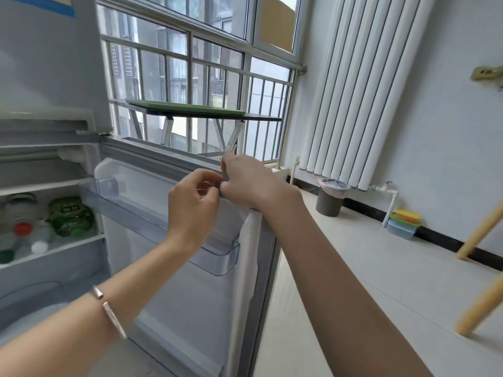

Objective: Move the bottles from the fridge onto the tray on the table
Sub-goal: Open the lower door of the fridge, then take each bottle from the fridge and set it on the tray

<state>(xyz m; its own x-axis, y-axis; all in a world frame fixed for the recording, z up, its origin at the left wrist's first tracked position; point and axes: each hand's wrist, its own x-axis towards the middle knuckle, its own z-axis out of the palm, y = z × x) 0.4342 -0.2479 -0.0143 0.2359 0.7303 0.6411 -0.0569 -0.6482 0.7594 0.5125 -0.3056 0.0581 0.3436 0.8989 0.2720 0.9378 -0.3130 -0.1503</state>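
The fridge door [190,295] stands open toward me. My right hand [245,180] grips the door's top outer edge. My left hand [193,205] is beside it with curled fingers touching the same edge. Several bottles lie on a fridge shelf at the left: a green-labelled bottle [71,216], one with a red cap [23,228] and one with a white cap [39,247]. A green tray [187,108] rests on a dark folding table [261,118] by the window, behind the door. No bottle is in either hand.
A clear door bin [215,257] hangs inside the door. A grey waste bin [330,197] stands on the floor under the white radiator [367,91]. Coloured containers [404,223] sit by the wall. Wooden legs [481,281] cross the right side.
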